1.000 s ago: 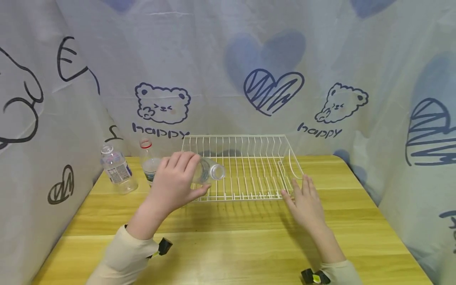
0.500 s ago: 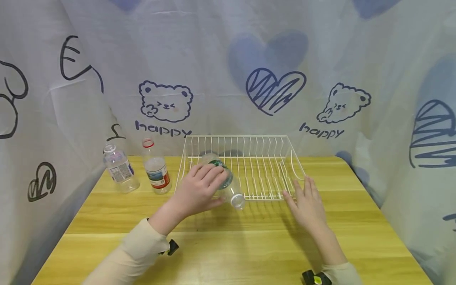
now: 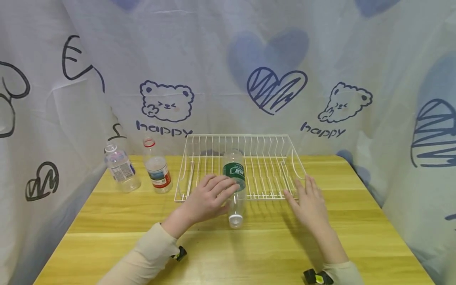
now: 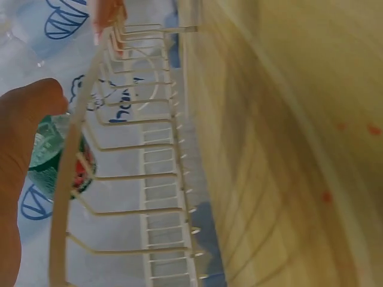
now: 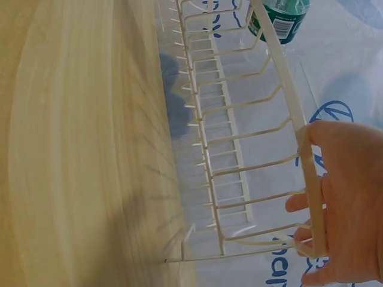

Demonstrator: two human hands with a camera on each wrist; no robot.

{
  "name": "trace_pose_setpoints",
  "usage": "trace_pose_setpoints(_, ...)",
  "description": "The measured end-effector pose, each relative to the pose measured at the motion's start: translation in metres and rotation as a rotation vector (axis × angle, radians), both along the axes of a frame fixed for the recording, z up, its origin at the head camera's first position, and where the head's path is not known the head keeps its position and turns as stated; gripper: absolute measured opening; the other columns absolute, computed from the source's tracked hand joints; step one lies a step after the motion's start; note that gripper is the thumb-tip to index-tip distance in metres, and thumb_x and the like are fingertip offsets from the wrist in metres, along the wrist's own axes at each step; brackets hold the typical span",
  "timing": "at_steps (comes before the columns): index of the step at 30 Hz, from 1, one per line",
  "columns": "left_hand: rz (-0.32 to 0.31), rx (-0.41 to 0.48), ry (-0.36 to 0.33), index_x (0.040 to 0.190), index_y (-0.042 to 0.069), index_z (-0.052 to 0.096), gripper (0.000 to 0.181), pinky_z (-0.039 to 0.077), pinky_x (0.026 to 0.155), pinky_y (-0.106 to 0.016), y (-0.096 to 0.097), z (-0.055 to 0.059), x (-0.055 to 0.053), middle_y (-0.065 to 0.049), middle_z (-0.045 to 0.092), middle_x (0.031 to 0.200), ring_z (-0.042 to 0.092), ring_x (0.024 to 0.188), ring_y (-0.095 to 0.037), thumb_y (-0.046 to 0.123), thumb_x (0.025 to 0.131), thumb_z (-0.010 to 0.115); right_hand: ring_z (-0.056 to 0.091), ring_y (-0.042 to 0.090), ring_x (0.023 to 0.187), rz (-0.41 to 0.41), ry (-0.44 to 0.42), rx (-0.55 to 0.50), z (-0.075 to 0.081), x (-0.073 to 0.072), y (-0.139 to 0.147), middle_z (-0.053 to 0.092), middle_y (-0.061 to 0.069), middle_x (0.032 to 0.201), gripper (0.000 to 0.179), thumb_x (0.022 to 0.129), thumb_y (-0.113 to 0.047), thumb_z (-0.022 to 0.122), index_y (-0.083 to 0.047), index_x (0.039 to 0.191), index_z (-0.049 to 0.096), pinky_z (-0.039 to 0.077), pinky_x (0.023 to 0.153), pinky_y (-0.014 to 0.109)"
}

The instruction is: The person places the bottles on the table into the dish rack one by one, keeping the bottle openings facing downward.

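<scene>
In the head view my left hand (image 3: 213, 196) grips a clear plastic bottle (image 3: 234, 171) with a green label. The bottle lies lengthwise across the front rail of a white wire dish rack (image 3: 261, 198), with its white-ringed neck pointing towards me and its base over the rack. My thumb and the green bottle (image 4: 45, 161) show behind the rail in the left wrist view. My right hand (image 3: 309, 204) rests on the rack's right front corner with its fingers extended. Seen from the right wrist, its thumb and fingers touch the rail (image 5: 302, 140), several fingers reaching past it.
Left of the rack, a red-ringed bottle (image 3: 159, 174) and a shorter clear bottle (image 3: 122, 170) with a white neck ring stand on the wooden table (image 3: 249, 253). A printed cloth curtain (image 3: 221, 59) hangs close behind the table and at both sides.
My left hand has moved right with the green-labelled bottle and brought it nearer. The bottle's neck has swung from pointing right to pointing towards me. My right hand stays at the rack's corner.
</scene>
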State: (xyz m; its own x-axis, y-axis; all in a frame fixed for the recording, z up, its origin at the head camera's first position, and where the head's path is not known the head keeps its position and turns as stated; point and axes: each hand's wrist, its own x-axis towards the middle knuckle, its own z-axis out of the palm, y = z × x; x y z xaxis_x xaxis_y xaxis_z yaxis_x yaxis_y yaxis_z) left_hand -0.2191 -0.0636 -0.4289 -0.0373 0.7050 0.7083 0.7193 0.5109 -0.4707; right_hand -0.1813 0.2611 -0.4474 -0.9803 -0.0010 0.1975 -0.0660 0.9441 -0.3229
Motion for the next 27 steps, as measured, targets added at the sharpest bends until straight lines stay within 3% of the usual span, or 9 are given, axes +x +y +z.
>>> trace_pose_setpoints(4,-0.011,-0.008,0.017,0.128,0.011,0.054,0.057,0.047,0.094,-0.037,0.002,-0.007,-0.001,-0.004,0.061,0.124,0.055,0.115,-0.021,0.031,0.076,0.069,0.015,0.048,0.146,-0.012,0.026,0.011,0.005,0.001,-0.001,0.018,0.03,0.157,0.077,0.099,-0.059,0.036,-0.001,0.15,0.031,0.007,0.115,0.068)
trace_pose_setpoints(8,-0.021,-0.012,0.019,0.129,0.012,0.054,0.053,0.047,0.094,-0.036,0.005,-0.012,-0.002,-0.003,0.06,0.126,0.055,0.117,-0.02,0.027,0.079,0.065,0.028,0.046,0.142,0.027,0.156,0.006,0.01,0.003,-0.007,0.034,0.028,0.151,0.07,0.098,-0.049,0.048,0.0,0.146,0.037,0.017,0.116,0.064)
trace_pose_setpoints(13,-0.039,-0.033,0.037,0.13,0.012,0.054,0.054,0.047,0.095,-0.035,0.009,-0.014,-0.001,-0.003,0.058,0.129,0.054,0.118,-0.019,0.029,0.08,0.067,0.045,0.042,0.132,0.141,0.342,-0.146,0.013,0.007,-0.024,0.051,0.023,0.141,0.055,0.095,-0.032,0.061,0.0,0.138,0.048,0.034,0.11,0.058)
trace_pose_setpoints(17,-0.044,-0.047,0.072,0.129,0.012,0.054,0.059,0.047,0.096,-0.034,0.011,-0.014,-0.001,-0.002,0.058,0.13,0.053,0.119,-0.018,0.032,0.076,0.071,0.052,0.042,0.125,0.216,0.411,-0.26,0.016,0.008,-0.038,0.059,0.021,0.132,0.046,0.093,-0.024,0.063,-0.001,0.132,0.056,0.04,0.105,0.058)
trace_pose_setpoints(22,-0.06,-0.042,0.116,0.129,0.012,0.055,0.06,0.047,0.096,-0.034,0.014,-0.013,0.001,-0.001,0.06,0.128,0.055,0.117,-0.017,0.031,0.075,0.072,0.058,0.038,0.114,0.202,0.345,-0.317,0.02,0.004,-0.052,0.068,0.018,0.118,0.044,0.095,-0.03,0.06,-0.002,0.13,0.058,0.045,0.099,0.057)
trace_pose_setpoints(27,-0.078,-0.036,0.125,0.129,0.013,0.055,0.058,0.048,0.095,-0.034,0.015,-0.011,0.001,-0.001,0.06,0.127,0.055,0.117,-0.017,0.028,0.077,0.074,0.067,0.03,0.093,0.154,0.242,-0.413,0.026,-0.002,-0.065,0.073,0.015,0.102,0.044,0.096,-0.036,0.058,-0.002,0.126,0.061,0.055,0.081,0.047)
